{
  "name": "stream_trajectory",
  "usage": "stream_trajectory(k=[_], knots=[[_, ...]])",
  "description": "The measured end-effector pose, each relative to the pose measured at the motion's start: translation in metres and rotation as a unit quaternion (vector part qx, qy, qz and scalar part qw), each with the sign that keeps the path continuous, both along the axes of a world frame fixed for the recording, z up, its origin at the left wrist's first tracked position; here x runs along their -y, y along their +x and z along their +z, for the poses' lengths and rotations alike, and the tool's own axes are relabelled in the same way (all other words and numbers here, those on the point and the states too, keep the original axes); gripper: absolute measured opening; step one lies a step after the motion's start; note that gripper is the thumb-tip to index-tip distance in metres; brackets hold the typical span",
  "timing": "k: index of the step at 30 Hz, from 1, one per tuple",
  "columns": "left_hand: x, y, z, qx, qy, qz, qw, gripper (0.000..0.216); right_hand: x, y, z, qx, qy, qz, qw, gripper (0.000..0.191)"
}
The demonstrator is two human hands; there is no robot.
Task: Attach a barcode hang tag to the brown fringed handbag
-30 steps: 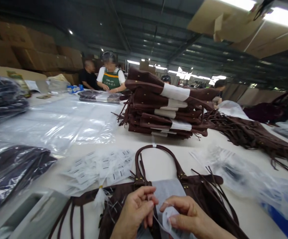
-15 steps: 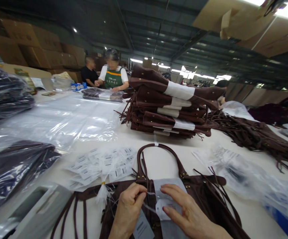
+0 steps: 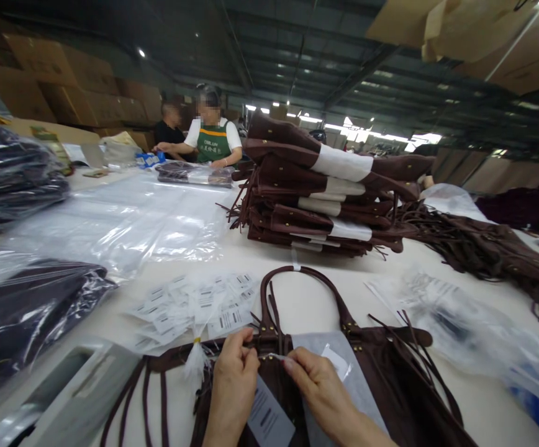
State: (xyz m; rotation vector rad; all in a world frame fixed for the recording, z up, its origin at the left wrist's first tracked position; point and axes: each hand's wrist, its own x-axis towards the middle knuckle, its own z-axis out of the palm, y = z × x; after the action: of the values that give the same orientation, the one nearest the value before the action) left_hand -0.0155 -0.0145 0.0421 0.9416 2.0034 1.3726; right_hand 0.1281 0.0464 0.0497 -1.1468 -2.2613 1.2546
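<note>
A dark brown fringed handbag (image 3: 390, 372) lies flat on the white table in front of me, its looped handle (image 3: 297, 279) pointing away. My left hand (image 3: 232, 385) pinches the base of the handle near a brass stud. My right hand (image 3: 318, 388) pinches a thin clear plastic tag loop at the same spot. A white barcode hang tag (image 3: 269, 419) dangles between my wrists, and a small clear packet (image 3: 339, 363) lies on grey tissue paper (image 3: 318, 344) sticking out of the bag.
A tall stack of brown bags (image 3: 325, 186) stands behind. Loose barcode tags (image 3: 195, 304) lie left of the handle. Bagged dark items (image 3: 22, 310) and clear plastic sheets (image 3: 125, 217) fill the left. Fringed bags (image 3: 484, 248) lie right. Two people (image 3: 204, 133) work at the far end.
Both hands moved up from the bag's body to the handle base. The right hand let go of the small white tag and now pinches the plastic loop.
</note>
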Motion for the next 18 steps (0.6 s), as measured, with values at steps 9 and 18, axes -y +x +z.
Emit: stream_trajectory(k=[9,18], knots=[[-0.01,0.008,-0.01,-0.066,-0.041,-0.017,0.997,0.024,-0.002,-0.007,-0.013,0.155,0.283,0.001,0.947,0.03],[-0.01,0.006,-0.007,-0.029,-0.042,-0.04,0.998,0.024,-0.005,-0.022,-0.012,0.226,0.344,0.026,0.911,0.022]])
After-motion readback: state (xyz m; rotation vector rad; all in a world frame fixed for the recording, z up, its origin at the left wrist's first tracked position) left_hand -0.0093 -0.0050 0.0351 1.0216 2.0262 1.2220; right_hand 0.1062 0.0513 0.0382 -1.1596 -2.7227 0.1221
